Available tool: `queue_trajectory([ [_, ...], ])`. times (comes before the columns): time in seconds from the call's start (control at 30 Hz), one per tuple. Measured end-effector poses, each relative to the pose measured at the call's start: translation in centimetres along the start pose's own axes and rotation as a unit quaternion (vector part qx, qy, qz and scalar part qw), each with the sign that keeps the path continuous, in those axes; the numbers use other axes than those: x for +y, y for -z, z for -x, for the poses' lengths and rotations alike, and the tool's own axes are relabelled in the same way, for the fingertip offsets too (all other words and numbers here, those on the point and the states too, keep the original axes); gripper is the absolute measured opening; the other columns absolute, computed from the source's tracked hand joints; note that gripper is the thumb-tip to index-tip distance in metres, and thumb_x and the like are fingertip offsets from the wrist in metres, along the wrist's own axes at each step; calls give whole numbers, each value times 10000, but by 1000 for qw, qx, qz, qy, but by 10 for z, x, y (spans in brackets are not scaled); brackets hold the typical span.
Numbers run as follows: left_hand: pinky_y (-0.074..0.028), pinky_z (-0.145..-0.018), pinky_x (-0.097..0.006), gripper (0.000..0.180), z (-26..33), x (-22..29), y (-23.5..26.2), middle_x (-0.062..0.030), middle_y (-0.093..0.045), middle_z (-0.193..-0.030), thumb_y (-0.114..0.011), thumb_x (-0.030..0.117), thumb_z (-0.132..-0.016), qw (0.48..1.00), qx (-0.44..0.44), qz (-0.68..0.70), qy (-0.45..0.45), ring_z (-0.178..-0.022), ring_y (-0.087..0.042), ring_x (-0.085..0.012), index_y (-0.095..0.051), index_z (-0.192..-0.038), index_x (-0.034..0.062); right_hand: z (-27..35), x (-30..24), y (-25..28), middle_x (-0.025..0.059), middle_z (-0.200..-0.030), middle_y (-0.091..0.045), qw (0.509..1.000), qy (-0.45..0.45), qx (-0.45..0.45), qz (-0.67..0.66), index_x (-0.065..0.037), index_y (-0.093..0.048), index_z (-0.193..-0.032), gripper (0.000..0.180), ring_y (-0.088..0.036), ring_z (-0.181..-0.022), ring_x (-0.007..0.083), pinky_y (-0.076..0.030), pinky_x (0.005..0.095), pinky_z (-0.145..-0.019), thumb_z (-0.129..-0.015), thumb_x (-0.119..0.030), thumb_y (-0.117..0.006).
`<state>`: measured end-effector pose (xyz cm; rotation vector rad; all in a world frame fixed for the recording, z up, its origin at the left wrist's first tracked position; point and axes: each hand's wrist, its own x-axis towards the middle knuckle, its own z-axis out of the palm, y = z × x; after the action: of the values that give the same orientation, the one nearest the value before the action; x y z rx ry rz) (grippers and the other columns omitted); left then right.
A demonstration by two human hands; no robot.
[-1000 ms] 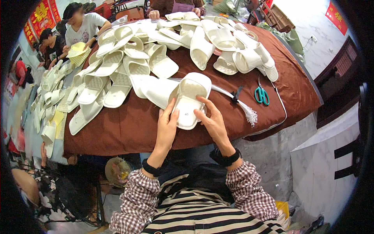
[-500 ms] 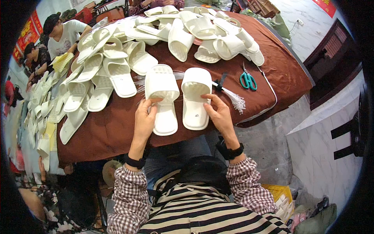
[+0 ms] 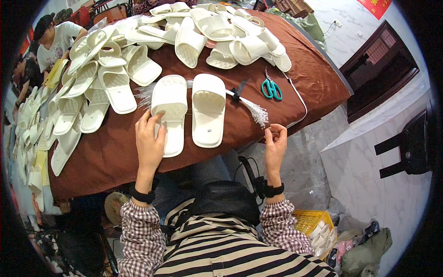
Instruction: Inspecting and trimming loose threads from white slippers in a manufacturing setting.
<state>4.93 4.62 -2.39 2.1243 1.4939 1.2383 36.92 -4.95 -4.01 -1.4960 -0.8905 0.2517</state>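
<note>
Two white slippers lie side by side, toes away from me, on the brown cloth. My left hand [image 3: 150, 141] grips the left slipper [image 3: 173, 138] at its outer edge, fingertips by the strap opening. Nothing touches the right slipper [image 3: 208, 131], whose bare insole faces up. My right hand [image 3: 275, 145] is off to the right, raised near the table edge, fingers loosely bent and apart, holding nothing. Beyond it lies a bundle of thin clear plastic strands with white ends [image 3: 254, 112], bound by a black tie [image 3: 238, 91]. Teal-handled scissors [image 3: 271, 87] rest farther back.
A heap of white slippers [image 3: 214, 27] covers the table's far and left parts. The brown cloth [image 3: 314, 69] reaches the table's edges. A yellow crate [image 3: 302, 221] holding white pieces stands at lower right. A person in a white shirt [image 3: 60, 46] is at far left.
My right hand has let go of the right slipper and moved right, toward the table edge. My left hand stays at the left slipper. The whole view has shifted slightly.
</note>
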Motion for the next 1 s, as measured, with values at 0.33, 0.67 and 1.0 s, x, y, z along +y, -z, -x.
queue_trajectory([
  [0.33, -398, -1014, -427, 416, 1, -5, -3, -202, -554, -1238, -571, 89, -910, 986, 30, 151, 64, -1162, -515, -350, -463, -1295, -27, -11, 26, -2, 32, -859, -624, 998, -46, -32, -11, -17, -599, -963, 131, -601, -699, 100, -518, 253, -626, -947, -138, -650],
  [0.67, -410, -988, -444, 436, 2, -7, 0, -217, -562, -1206, -583, 92, -884, 994, 41, 92, 32, -1129, -530, -372, -464, -1288, -21, -27, 69, 69, 108, -1088, -651, 964, -163, 132, -163, -39, -513, -1106, 202, -656, -923, 190, -545, 276, -713, -1000, -204, -562],
  [1.0, -416, -945, -460, 481, 3, -3, -1, -214, -568, -1178, -600, 94, -869, 997, 38, 56, 24, -1081, -535, -380, -450, -1312, -16, -47, 152, 206, 251, -1356, -527, 787, -206, 174, -555, 140, -391, -1351, 398, -527, -1269, 332, -539, 382, -1020, -1060, -124, -330],
])
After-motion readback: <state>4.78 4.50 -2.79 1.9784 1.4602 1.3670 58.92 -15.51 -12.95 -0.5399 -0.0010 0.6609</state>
